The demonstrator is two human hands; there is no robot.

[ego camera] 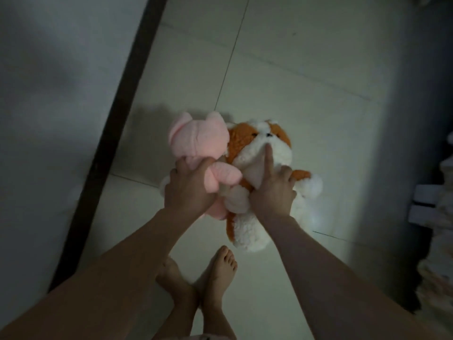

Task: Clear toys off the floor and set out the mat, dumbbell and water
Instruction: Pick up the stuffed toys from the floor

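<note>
A pink plush toy [198,141] with two small ears is gripped around its body by my left hand [188,187]. Beside it, to the right, is a larger orange-and-white plush dog [259,155], with my right hand [274,190] closed on its chest and the index finger stretched up toward its muzzle. Both toys are held together above the pale tiled floor [282,77]. No mat, dumbbell or water shows in the view.
A white wall with a dark skirting strip [117,123] runs along the left. My bare feet [208,278] stand on the tiles below the toys. Stacked pale items [434,207] sit at the right edge beside a grey vertical surface.
</note>
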